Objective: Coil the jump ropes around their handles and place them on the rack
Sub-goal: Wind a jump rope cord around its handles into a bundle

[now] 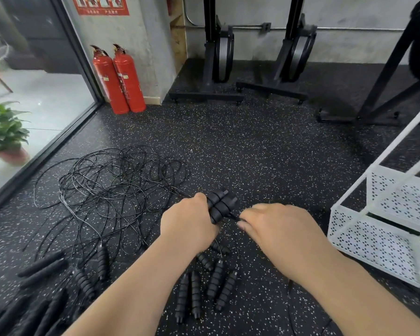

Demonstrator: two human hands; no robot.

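My left hand (pixel 189 223) grips a pair of black ribbed jump-rope handles (pixel 221 205) held side by side above the floor. My right hand (pixel 274 229) pinches the thin black rope (pixel 235 216) right where it meets the handles. A tangled heap of black ropes (pixel 112 183) lies on the speckled floor to the left. Several more black handles (pixel 204 289) lie on the floor below my forearms and at the lower left (pixel 44 265). The white perforated rack (pixel 374 238) stands at the right, its lower tray close to my right hand.
Two red fire extinguishers (pixel 119 78) stand at the wall corner at the back left. Black gym machine frames (pixel 218 57) stand along the far wall. A potted plant (pixel 3 132) sits behind the glass at the left.
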